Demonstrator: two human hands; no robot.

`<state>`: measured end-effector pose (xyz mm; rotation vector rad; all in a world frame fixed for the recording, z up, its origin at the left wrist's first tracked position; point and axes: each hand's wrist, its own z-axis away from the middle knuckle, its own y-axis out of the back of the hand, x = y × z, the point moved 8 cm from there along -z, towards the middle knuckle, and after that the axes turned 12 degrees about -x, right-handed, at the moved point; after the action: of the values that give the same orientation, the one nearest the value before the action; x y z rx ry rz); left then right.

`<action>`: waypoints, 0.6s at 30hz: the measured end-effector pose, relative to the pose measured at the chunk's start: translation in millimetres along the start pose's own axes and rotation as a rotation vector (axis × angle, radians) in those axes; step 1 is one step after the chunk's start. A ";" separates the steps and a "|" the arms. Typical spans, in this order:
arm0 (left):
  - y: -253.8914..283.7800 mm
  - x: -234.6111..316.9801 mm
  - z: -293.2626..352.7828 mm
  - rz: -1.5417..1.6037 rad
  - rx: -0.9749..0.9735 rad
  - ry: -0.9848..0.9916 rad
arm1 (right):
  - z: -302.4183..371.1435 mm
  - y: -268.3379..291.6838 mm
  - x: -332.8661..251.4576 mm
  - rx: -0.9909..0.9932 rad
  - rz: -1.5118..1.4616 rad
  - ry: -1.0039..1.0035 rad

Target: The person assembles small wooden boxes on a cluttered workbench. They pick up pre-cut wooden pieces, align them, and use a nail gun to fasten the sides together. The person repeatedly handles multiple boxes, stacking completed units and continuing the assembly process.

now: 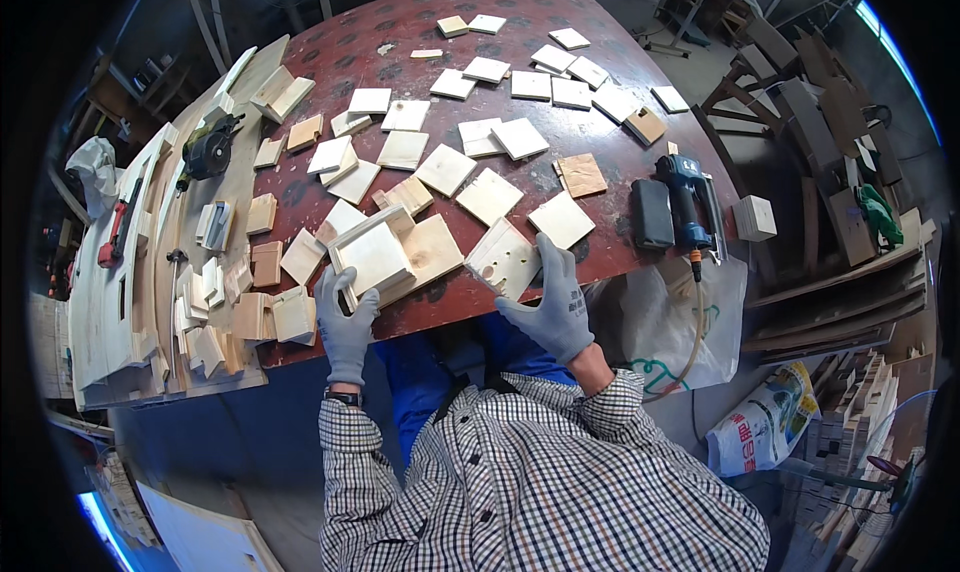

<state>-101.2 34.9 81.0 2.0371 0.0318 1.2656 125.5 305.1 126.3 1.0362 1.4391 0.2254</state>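
Note:
Both my hands wear grey work gloves. At the table's near edge, my left hand [347,315] grips the near left corner of a small wooden assembly [372,259], a square board with raised strips along its edges. Another pale board [433,249] lies against its right side. My right hand [556,310] pinches the right side of a square wooden board [503,259] with several dark marks or holes, thumb at the near edge and fingers at the far one. A plain square board [561,219] lies just beyond the right fingertips.
Several square boards [446,169] lie scattered over the dark red tabletop [380,22]. To the right are a blue-black nail gun [688,200] with a hose [694,322] and a wood block stack [755,218]. Wood offcuts [207,350], a dark power tool [210,150] and a red tool [117,232] lie left.

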 end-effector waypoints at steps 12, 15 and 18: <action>6.2 2.6 -1.1 0.074 0.003 0.061 | 0.2 -2.2 0.1 -0.045 0.013 0.029; 12.7 15.0 -2.5 0.043 0.006 0.073 | -4.4 -15.8 -0.7 -0.118 -0.055 -0.002; 23.3 26.7 -5.2 -0.187 0.081 -0.073 | -17.0 -30.7 -20.0 -0.200 -0.084 0.048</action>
<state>-99.4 30.7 116.5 2.0942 0.2379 1.0888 93.1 281.2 122.4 0.8111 1.4681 0.3283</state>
